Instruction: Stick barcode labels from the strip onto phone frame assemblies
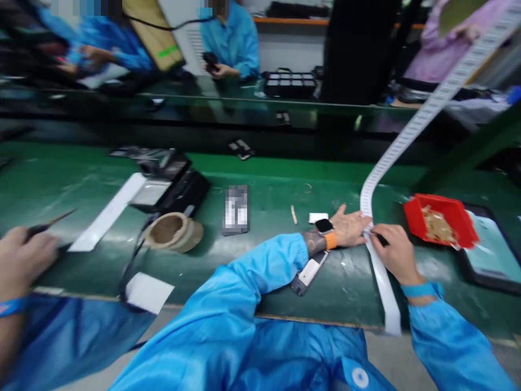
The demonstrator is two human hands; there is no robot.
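Note:
A long white label strip [411, 136] runs down from the upper right onto the green bench [264, 190] and over its front edge. My left hand [350, 227], with an orange-strapped watch at the wrist, lies flat with fingers stretched out, pressing on the strip. My right hand [396, 252] is closed in a pinch over the strip just right of the left hand, holding a small dark tool I cannot make out. A phone-like device [309, 272] lies under my left forearm.
A red bin [442, 220] of small brass parts sits right of my hands, beside a dark tray [494, 250]. A tape roll [173, 231], black box [175, 187], white papers and a blurred card lie left. A co-worker's hand [24, 258] holds a tool at far left.

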